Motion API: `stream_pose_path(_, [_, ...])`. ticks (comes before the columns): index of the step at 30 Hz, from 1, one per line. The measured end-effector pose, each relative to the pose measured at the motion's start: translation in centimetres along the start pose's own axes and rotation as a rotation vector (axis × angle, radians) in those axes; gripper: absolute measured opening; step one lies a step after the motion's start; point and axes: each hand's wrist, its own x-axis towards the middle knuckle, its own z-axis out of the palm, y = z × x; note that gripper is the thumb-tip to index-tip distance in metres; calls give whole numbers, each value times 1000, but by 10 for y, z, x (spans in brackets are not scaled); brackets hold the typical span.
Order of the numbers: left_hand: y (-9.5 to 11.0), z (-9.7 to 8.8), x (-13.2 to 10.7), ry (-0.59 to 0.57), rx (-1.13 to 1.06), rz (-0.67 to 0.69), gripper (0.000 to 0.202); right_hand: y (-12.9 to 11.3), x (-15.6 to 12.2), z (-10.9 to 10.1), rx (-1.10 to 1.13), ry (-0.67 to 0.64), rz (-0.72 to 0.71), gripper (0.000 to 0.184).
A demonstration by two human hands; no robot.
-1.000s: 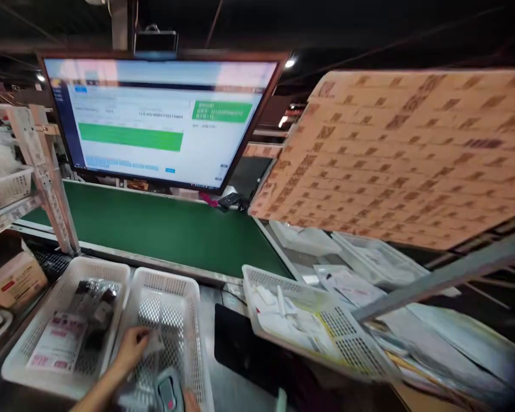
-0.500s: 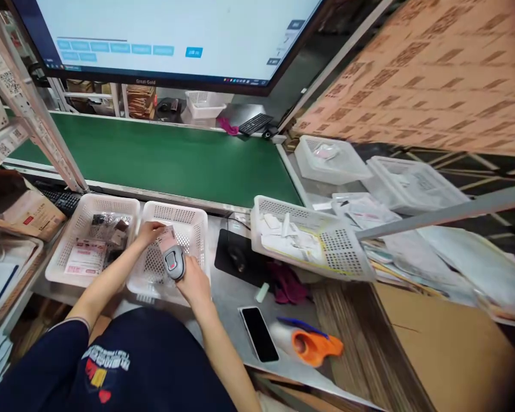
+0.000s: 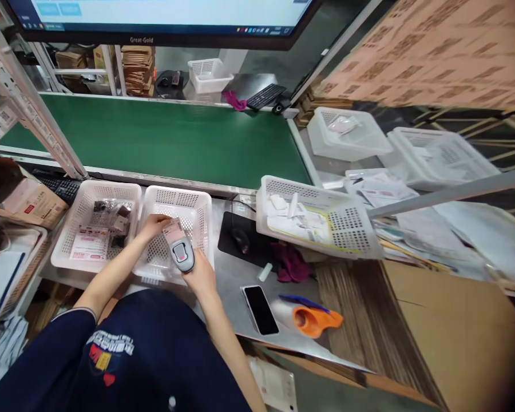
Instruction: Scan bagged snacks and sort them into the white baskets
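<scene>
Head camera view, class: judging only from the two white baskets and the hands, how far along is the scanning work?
Done: the left basket already holds bagged items with printed sheets. In hand: over the middle basket, the left hand holds a small packet while the right hand aims the grey scanner at it. Left: nothing else shows in that basket.

Dark navy short-sleeved shirt [image 3: 154, 355], thin pale trim at the left sleeve hem. Chest print: white lettering over small red and yellow blocks. Both forearms bare; left hand [image 3: 152, 226] and right hand [image 3: 201, 274] ungloved.
</scene>
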Motion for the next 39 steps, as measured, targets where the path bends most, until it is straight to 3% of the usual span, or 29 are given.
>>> stream_pose_path(11, [-4,7,-8,51,-51,-51,20,18,-4,13,114,34,8,33])
stream_pose_path(19, [-14,-1,-14,80,-74,-79,20,34,-12,22,151,46,-27,32])
stream_pose_path(28, [-11,4,-18,71,-95,-94,14,35,-16,35,165,44,-48,33])
stream_pose_path(39, [-11,8,-23,63,-131,-137,15,29,-21,31,192,58,-20,30])
